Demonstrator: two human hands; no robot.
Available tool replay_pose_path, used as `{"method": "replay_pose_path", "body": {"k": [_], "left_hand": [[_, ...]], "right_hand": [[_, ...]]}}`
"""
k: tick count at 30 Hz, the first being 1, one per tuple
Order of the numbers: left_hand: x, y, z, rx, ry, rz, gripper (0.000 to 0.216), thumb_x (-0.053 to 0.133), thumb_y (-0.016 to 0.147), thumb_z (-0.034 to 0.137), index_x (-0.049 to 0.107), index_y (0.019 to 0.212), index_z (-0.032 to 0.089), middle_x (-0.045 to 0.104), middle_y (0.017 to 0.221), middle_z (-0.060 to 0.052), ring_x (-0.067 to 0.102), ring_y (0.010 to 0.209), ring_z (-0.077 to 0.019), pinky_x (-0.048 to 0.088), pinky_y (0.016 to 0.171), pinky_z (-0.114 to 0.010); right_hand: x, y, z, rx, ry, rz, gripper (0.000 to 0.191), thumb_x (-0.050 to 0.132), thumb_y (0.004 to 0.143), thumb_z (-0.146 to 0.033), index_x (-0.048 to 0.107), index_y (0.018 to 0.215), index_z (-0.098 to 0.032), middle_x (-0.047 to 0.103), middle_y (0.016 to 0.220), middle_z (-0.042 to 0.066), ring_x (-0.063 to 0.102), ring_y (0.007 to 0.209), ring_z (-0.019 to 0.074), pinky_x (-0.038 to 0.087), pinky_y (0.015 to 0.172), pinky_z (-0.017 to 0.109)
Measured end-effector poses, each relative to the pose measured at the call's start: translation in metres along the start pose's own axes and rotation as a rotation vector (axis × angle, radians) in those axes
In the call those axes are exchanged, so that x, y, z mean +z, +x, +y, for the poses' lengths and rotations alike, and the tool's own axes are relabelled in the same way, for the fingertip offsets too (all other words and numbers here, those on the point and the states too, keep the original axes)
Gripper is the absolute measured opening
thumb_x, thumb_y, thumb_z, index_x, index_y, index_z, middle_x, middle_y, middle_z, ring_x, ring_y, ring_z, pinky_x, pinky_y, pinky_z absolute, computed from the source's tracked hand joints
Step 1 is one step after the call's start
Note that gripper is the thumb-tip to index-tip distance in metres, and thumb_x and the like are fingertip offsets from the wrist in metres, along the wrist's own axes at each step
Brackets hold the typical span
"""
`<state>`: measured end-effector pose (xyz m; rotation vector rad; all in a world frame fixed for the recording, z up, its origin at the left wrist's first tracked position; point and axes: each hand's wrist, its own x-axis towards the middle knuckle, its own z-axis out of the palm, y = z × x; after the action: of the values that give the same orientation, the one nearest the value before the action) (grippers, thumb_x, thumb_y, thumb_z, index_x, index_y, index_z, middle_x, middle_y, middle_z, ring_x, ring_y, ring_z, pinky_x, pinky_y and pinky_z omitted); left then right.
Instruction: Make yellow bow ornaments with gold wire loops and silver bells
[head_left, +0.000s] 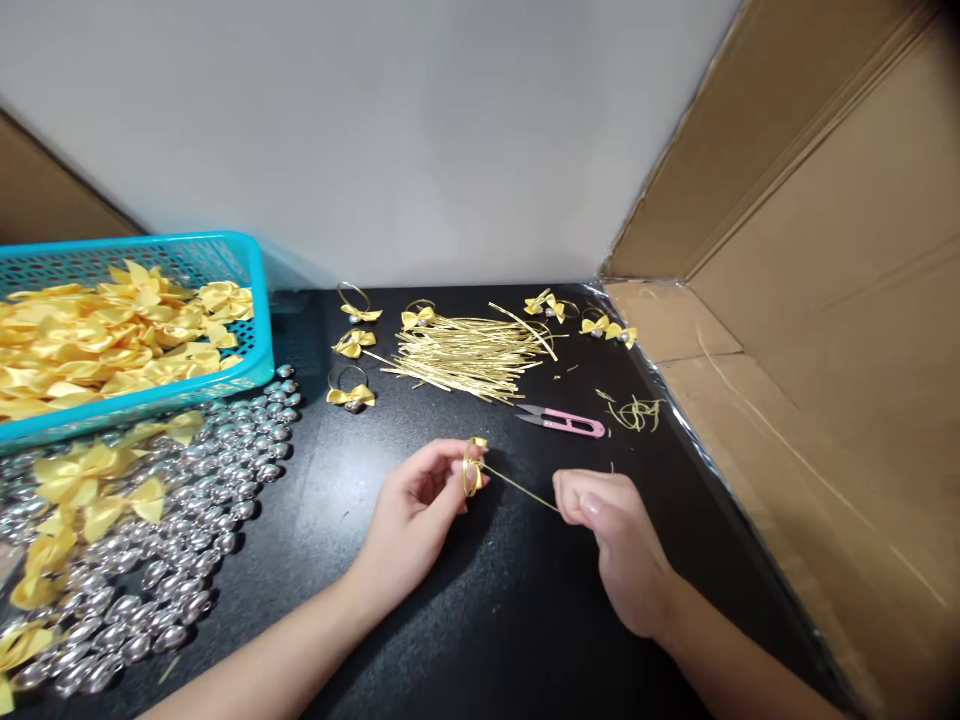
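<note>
Between the thumb and fingers of my left hand [424,500] is a small yellow ribbon bow [478,478] with a loop of gold cord around it. From the bow a strand of gold cord [520,489] runs taut to the right. My right hand [611,535] is closed in a fist around the strand's other end. Beyond my hands lies a pile of cut gold cords [472,355]. Pink-handled thread snips [562,420] rest just above my right hand, blades pointing left.
A blue basket [259,310] of yellow bows stands at left. Many silver beads [172,560] with loose bows [90,470] spread before it. Finished-looking bows with cord loops [351,395] lie around the pile. Cord scraps [636,413] sit near the cardboard wall [840,300] at right.
</note>
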<state>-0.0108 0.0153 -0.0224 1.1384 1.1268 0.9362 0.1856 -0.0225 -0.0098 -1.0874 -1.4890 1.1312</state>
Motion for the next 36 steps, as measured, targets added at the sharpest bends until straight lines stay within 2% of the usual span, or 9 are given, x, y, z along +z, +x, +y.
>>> {"method": "replay_pose_path", "body": {"k": [10,12,14,17,21,23,25,28,36], "left_hand": [[0.001,-0.007,-0.008,0.125,0.047,-0.048,0.026,0.061,0.09,0.026,0.056,0.116,0.022,0.058,0.07,0.004,0.052,0.062,-0.0112,0.044,0.061,-0.023],[0.002,-0.008,-0.006,0.115,0.075,-0.055,0.025,0.061,0.09,0.026,0.058,0.114,0.02,0.059,0.071,0.003,0.053,0.063,-0.0118,0.045,0.062,-0.024],[0.002,-0.007,-0.004,0.102,0.1,-0.064,0.021,0.061,0.089,0.026,0.061,0.108,0.017,0.06,0.071,0.002,0.054,0.063,-0.0124,0.045,0.063,-0.025],[0.003,-0.006,-0.002,0.081,0.097,-0.069,0.019,0.062,0.088,0.027,0.064,0.104,0.016,0.063,0.071,0.0,0.056,0.064,-0.0129,0.046,0.063,-0.025],[0.002,-0.005,-0.004,0.073,0.073,-0.059,0.016,0.062,0.088,0.026,0.065,0.102,0.018,0.068,0.077,-0.001,0.059,0.068,-0.0134,0.047,0.065,-0.025],[0.002,-0.004,-0.006,0.075,0.071,-0.051,0.014,0.062,0.088,0.025,0.066,0.1,0.019,0.07,0.079,-0.002,0.061,0.068,-0.0135,0.047,0.065,-0.025],[0.002,-0.004,-0.006,0.072,0.068,-0.037,0.014,0.063,0.087,0.024,0.066,0.099,0.019,0.071,0.08,-0.002,0.061,0.068,-0.0137,0.047,0.064,-0.025],[0.001,-0.002,-0.005,0.063,0.039,-0.018,0.013,0.063,0.086,0.024,0.067,0.097,0.019,0.07,0.077,-0.001,0.062,0.066,-0.0137,0.048,0.064,-0.025],[0.001,0.0,-0.001,0.015,-0.078,0.012,0.011,0.066,0.085,0.026,0.068,0.092,0.018,0.071,0.073,-0.001,0.061,0.063,-0.0116,0.048,0.058,-0.021]], "right_hand": [[0.012,0.001,0.001,0.1,-0.133,0.01,0.035,0.033,0.092,-0.021,0.022,0.059,-0.022,0.026,0.053,-0.004,0.03,0.05,0.0117,0.022,0.051,0.03],[0.013,0.002,0.0,0.099,-0.157,0.009,0.035,0.034,0.092,-0.021,0.027,0.058,-0.022,0.031,0.053,-0.004,0.034,0.051,0.0117,0.025,0.052,0.029],[0.014,0.003,0.0,0.077,-0.202,0.004,0.035,0.036,0.094,-0.021,0.041,0.06,-0.021,0.044,0.057,-0.002,0.043,0.056,0.0125,0.032,0.056,0.029],[0.014,0.003,0.001,0.058,-0.263,-0.01,0.028,0.039,0.097,-0.024,0.066,0.088,-0.02,0.058,0.068,0.0,0.054,0.066,0.0145,0.04,0.063,0.029],[0.014,0.005,0.002,0.087,-0.152,0.063,0.03,0.041,0.1,-0.028,0.056,0.125,-0.022,0.06,0.065,-0.004,0.058,0.063,0.0137,0.046,0.064,0.028],[0.013,0.006,0.0,0.084,-0.01,0.161,0.022,0.043,0.101,-0.032,0.05,0.12,-0.024,0.065,0.066,-0.005,0.06,0.061,0.013,0.048,0.064,0.028],[0.009,0.008,-0.005,0.064,0.135,0.267,0.012,0.048,0.1,-0.038,0.047,0.102,-0.027,0.068,0.065,-0.006,0.059,0.057,0.0126,0.048,0.06,0.027],[-0.001,0.011,-0.014,0.051,0.273,0.335,0.025,0.058,0.094,-0.046,0.045,0.085,-0.026,0.069,0.062,-0.005,0.057,0.054,0.0132,0.048,0.058,0.028],[-0.016,0.015,-0.028,0.147,0.548,0.203,0.03,0.076,0.079,-0.046,0.053,0.074,-0.027,0.053,0.051,-0.007,0.042,0.046,0.0113,0.048,0.062,0.032]]}}
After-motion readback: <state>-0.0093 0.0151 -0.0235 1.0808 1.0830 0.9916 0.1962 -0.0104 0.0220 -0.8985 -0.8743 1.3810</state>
